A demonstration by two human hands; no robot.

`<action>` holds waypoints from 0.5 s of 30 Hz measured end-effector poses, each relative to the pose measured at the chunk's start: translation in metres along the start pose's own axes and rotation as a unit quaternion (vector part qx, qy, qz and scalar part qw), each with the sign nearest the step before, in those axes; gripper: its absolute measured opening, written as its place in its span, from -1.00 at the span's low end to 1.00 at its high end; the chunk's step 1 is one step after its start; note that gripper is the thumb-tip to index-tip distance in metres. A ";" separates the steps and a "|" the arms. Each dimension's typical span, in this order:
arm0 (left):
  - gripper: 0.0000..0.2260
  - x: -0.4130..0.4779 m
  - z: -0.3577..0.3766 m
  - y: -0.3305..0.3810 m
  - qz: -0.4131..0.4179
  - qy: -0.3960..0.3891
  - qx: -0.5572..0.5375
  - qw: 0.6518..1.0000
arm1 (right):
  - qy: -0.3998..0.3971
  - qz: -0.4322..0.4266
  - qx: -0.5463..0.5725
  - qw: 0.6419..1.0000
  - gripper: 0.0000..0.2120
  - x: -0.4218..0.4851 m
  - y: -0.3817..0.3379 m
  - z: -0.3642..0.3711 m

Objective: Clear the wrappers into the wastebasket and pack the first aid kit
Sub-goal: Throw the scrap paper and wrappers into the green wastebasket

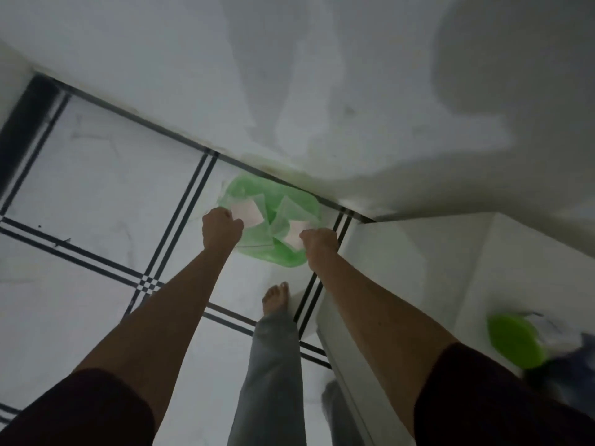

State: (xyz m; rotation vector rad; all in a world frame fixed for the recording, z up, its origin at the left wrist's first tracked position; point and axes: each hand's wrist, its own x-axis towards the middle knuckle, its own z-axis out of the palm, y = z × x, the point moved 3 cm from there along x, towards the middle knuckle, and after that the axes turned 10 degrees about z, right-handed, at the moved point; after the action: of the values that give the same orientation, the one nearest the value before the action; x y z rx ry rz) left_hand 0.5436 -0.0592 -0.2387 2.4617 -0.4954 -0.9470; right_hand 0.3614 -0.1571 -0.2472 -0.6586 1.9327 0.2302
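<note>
A green wastebasket (289, 257) stands on the tiled floor against the white wall. Both my arms reach out over it. My left hand (221, 228) is closed on a pale pink wrapper (247, 215) above the basket's left rim. Over the right rim, my right hand (319, 244) is closed on another pale wrapper (296, 235). Several clear and whitish wrappers lie inside the basket. At the right edge a bright green object (515, 341) rests on the white table (402, 252), blurred, with white and dark blue items beside it.
White floor tiles with black double lines (193, 194) spread to the left. My bare foot (275, 299) and jeans leg stand just in front of the basket. The white table's corner sits close to the basket's right side.
</note>
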 end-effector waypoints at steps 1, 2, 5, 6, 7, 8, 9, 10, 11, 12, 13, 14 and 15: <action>-0.97 0.012 0.011 -0.009 0.000 -0.005 0.007 1.000 | 0.002 0.003 -0.007 1.000 -0.61 0.014 0.001 0.013; -0.98 0.023 0.023 -0.017 0.001 -0.011 0.013 1.000 | -0.002 0.007 -0.012 1.000 -0.61 0.027 0.003 0.025; -0.97 0.045 0.052 -0.039 0.008 -0.041 0.029 0.999 | -0.037 0.036 -0.018 0.998 -0.58 0.059 0.012 0.054; -0.92 0.049 0.059 -0.045 0.006 -0.052 0.035 0.998 | -0.047 0.046 -0.024 0.998 -0.56 0.065 0.016 0.059; -0.83 0.051 0.063 -0.050 0.002 -0.060 0.042 0.997 | -0.053 0.052 -0.040 0.996 -0.54 0.066 0.019 0.061; -0.74 0.049 0.065 -0.053 -0.007 -0.065 0.050 0.997 | -0.054 0.053 -0.062 0.995 -0.53 0.064 0.023 0.061; -0.69 0.045 0.064 -0.056 -0.018 -0.065 0.053 0.996 | -0.051 0.048 -0.087 0.994 -0.53 0.059 0.027 0.058; -0.68 0.038 0.061 -0.058 -0.022 -0.063 0.057 0.996 | -0.042 0.034 -0.114 0.992 -0.56 0.054 0.030 0.053; -0.68 0.031 0.058 -0.057 -0.015 -0.063 0.063 0.996 | -0.029 0.009 -0.140 0.990 -0.59 0.049 0.032 0.047; -0.68 0.022 0.054 -0.055 0.001 -0.065 0.070 0.995 | -0.017 -0.027 -0.169 0.985 -0.64 0.041 0.033 0.040; -0.68 0.011 0.050 -0.051 0.022 -0.068 0.074 0.995 | -0.012 -0.067 -0.199 0.978 -0.68 0.031 0.034 0.032; -0.68 -0.002 0.045 -0.044 0.047 -0.069 0.075 0.994 | -0.008 -0.112 -0.228 0.967 -0.72 0.019 0.034 0.022; -0.70 -0.015 0.040 -0.036 0.071 -0.066 0.075 0.992 | 0.001 -0.161 -0.257 0.953 -0.73 0.007 0.033 0.012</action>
State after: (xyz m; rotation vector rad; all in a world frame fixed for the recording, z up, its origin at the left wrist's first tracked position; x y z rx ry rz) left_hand 0.5111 -0.0334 -0.2760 2.4659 -0.8038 -1.0525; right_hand 0.3502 -0.1267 -0.2629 -1.3038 1.7370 0.5343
